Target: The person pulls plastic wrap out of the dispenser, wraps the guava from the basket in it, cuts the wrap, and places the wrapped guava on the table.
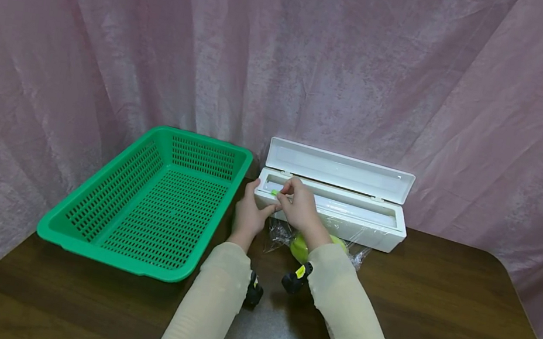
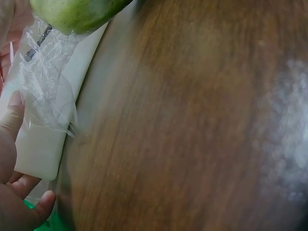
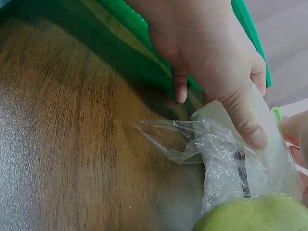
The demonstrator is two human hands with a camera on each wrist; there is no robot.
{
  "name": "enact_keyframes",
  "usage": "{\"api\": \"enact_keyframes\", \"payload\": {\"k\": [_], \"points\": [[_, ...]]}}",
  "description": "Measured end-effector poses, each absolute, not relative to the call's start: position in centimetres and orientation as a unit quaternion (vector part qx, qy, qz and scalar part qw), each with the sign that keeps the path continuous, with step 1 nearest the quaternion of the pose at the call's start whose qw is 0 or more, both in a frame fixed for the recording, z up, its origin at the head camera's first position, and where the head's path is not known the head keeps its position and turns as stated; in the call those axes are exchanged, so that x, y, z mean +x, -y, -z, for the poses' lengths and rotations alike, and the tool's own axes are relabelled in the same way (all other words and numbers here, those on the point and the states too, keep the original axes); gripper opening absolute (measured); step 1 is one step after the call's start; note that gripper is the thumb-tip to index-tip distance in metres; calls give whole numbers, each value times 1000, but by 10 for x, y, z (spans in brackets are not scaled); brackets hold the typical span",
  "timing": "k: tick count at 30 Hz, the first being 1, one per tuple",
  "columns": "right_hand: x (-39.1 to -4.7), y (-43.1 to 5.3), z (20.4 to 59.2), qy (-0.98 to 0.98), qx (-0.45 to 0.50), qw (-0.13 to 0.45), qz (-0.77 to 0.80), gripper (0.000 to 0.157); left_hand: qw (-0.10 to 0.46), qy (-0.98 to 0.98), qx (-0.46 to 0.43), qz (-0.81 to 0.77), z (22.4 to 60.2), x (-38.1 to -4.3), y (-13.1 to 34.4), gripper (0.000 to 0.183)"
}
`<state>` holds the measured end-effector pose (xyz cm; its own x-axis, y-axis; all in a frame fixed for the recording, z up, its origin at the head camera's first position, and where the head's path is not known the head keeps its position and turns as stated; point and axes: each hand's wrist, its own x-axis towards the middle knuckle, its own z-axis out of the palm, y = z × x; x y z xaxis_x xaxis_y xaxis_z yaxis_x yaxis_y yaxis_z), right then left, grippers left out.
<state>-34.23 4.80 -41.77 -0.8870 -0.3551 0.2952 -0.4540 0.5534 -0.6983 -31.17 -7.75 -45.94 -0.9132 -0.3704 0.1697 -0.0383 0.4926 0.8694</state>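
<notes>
A long white cling film dispenser (image 1: 388,241) lies on the table with its lid (image 1: 340,171) raised and a film roll (image 1: 355,210) inside. My left hand (image 1: 249,216) grips the dispenser's left end, its thumb (image 3: 255,137) pressed on the front wall. Between the thumb and fingers of my right hand (image 1: 301,207) is a small bright green tab (image 1: 275,192), near the left end of the open top. Clear film (image 2: 48,82) hangs crumpled down the dispenser's front. A round green fruit (image 1: 299,249) sits before it among the film, partly hidden by the right wrist.
To the left stands a large green plastic basket (image 1: 123,263) with slotted walls, close beside the left hand. Behind the dispenser hangs a pink curtain (image 1: 348,57). The brown wooden table (image 1: 461,318) reaches on to the right, with a rounded far corner.
</notes>
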Motion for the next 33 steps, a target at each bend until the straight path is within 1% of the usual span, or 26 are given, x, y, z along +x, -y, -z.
{"api": "enact_keyframes", "payload": {"k": [15,21,30,33], "points": [[-341,-50,416,875,230,61,-421,13,170,844,118,495,460,-313,78,80],[-339,-52,414,878,231,57,-416,13,179,844,112,493,459,-313,79,81],[-340,-53,415,878,230,64,-415,13,181,845,112,491,460,-312,78,81],[-339,-54,417,876,232,69,-417,13,174,845,116,492,460,-311,78,81]]}}
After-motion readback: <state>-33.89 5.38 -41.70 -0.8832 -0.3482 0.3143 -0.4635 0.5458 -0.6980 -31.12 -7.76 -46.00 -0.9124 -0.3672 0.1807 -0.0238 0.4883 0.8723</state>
